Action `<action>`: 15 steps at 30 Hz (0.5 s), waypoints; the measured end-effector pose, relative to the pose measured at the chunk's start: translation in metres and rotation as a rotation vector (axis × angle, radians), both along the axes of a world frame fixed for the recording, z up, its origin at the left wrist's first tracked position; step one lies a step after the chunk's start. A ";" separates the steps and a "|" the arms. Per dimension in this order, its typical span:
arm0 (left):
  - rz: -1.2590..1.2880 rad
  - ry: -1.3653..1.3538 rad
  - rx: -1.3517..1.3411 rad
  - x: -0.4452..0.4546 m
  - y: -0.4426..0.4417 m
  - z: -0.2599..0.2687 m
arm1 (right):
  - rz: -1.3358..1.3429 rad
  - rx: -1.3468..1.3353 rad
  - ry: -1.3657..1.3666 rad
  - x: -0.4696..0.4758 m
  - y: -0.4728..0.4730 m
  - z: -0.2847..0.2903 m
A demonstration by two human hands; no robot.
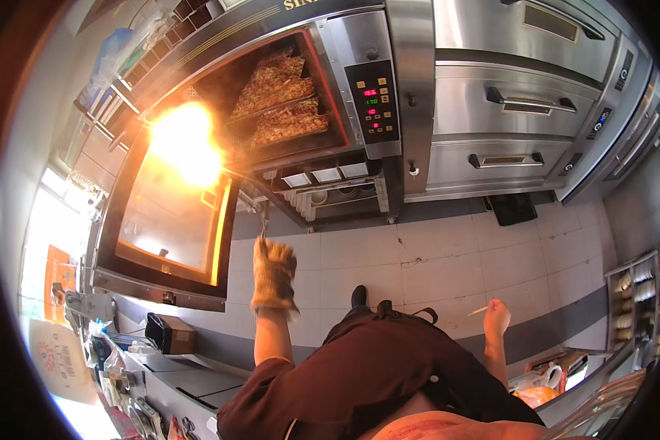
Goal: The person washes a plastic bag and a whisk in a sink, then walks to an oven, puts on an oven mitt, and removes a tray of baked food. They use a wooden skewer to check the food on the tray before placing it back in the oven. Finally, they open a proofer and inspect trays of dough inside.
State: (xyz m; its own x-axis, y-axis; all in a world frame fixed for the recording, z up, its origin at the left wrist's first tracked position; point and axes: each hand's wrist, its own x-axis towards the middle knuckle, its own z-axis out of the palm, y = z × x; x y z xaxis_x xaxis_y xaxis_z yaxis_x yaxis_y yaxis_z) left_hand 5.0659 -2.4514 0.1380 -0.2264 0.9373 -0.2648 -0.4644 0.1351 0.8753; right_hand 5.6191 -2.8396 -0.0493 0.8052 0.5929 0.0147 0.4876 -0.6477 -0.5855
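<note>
My left hand (275, 278) wears a thick tan oven glove, blurred, in front of the oven and just right of its door. Whether its fingers grip anything is unclear. The glass oven door (170, 220) is swung out to the left. Inside the lit oven (308, 60), trays of browned, topped baked food (289, 121) sit one above another at a slant. My right hand (496, 319) is low on the right, away from the oven, with a thin pointed wooden stick (477, 311) pinched in its fingers.
A control panel (373, 104) with lit digits is right of the oven opening. Stainless deck ovens (517, 102) stand farther right. A cardboard box (170, 333) and a steel counter (198, 379) are on the left. A shelf rack (635, 297) stands right. Strong glare covers the door's top.
</note>
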 end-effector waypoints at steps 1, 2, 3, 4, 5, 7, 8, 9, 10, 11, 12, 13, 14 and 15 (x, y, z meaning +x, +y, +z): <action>-0.030 0.001 0.025 0.004 0.036 0.010 | -0.018 0.010 -0.009 -0.001 0.006 -0.003; -0.056 -0.008 0.044 0.007 0.070 0.019 | -0.061 0.072 0.071 -0.004 0.014 -0.008; -0.121 -0.090 0.068 0.010 0.103 0.029 | -0.124 0.143 0.169 -0.005 0.023 -0.012; -0.102 -0.040 0.067 0.014 0.143 0.041 | -0.213 0.181 0.289 -0.006 0.033 -0.015; -0.122 -0.058 0.070 0.017 0.173 0.051 | -0.222 0.266 0.330 -0.008 0.043 -0.017; -0.174 -0.094 0.067 0.025 0.235 0.070 | -0.331 0.359 0.480 -0.017 0.064 -0.019; -0.202 -0.122 0.061 0.034 0.269 0.080 | -0.333 0.403 0.468 -0.025 0.075 -0.018; -0.230 -0.148 0.055 0.040 0.298 0.088 | -0.377 0.437 0.476 -0.033 0.083 -0.016; -0.261 -0.175 0.049 0.047 0.325 0.095 | -0.436 0.480 0.491 -0.044 0.093 -0.013; -0.283 -0.208 0.049 0.055 0.350 0.101 | -0.444 0.539 0.495 -0.056 0.101 -0.009; -0.307 -0.241 0.053 0.062 0.371 0.106 | -0.465 0.603 0.504 -0.068 0.107 -0.004; -0.406 -0.288 0.088 0.069 0.389 0.109 | -0.487 0.666 0.510 -0.081 0.112 0.001; -0.325 -0.323 0.075 0.077 0.403 0.111 | -0.511 0.675 0.524 -0.094 0.114 0.006; -0.327 -0.363 0.087 0.084 0.415 0.114 | -0.532 0.684 0.538 -0.108 0.115 0.012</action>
